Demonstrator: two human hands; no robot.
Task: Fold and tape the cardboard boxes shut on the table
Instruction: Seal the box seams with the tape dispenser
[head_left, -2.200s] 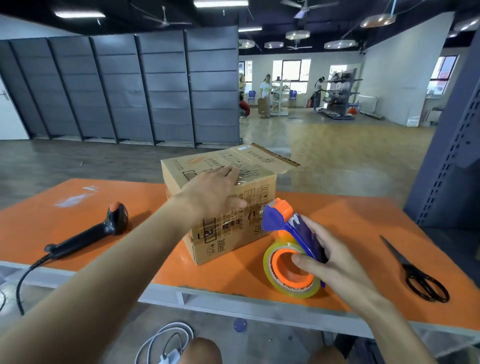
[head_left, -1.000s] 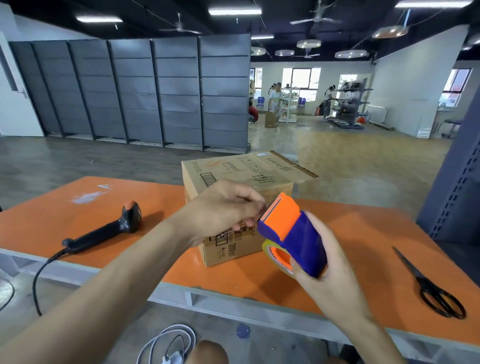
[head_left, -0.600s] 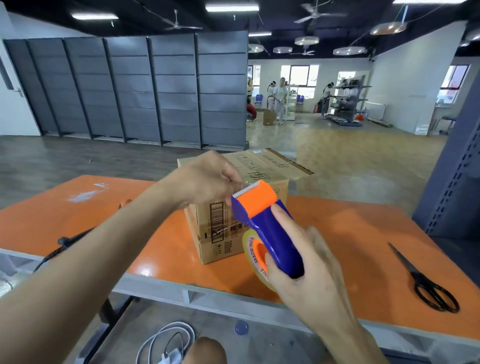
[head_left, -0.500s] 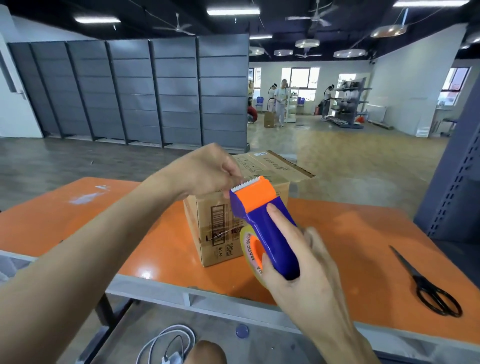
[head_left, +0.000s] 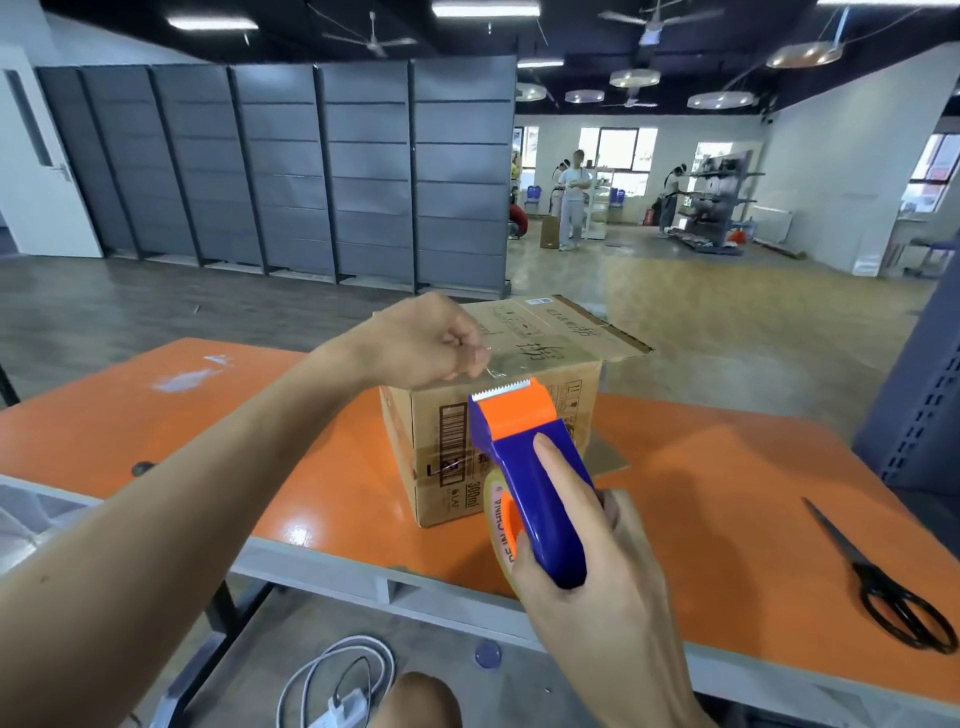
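Right hand (head_left: 597, 582): nearer than the cardboard box (head_left: 540, 338), fingers wrapped round the blue handle of the tape dispenser (head_left: 524, 467), forefinger laid straight along its back and pointing toward the box.
Tape dispenser: raised in front of the box's near face, tilted, with the orange head and toothed blade about level with the box's top edge. The yellowish tape roll (head_left: 500, 525) hangs under it.
White cable (head_left: 347, 707): coiled on the floor, below and nearer than the box.
Scissors (head_left: 872, 574): black, flat on the table (head_left: 727, 493), well to the right of the box and apart from it.
Cardboard box: upright on the orange table, near its front edge, top flaps folded down. One flap (head_left: 618, 338) juts past the right side.
Left hand (head_left: 426, 343): forearm reaching in from the left, knuckles up, thumb and forefinger pinching the clear tape end (head_left: 491, 371) just over the box's near top edge. The hand covers the box's left top corner.
Clear tape end: stretched between the pinch and the blade. I cannot tell whether it touches the box top.
Grey shelving (head_left: 291, 171): far behind the box, to the left.
People (head_left: 574, 197): standing far behind the box, small and indistinct.
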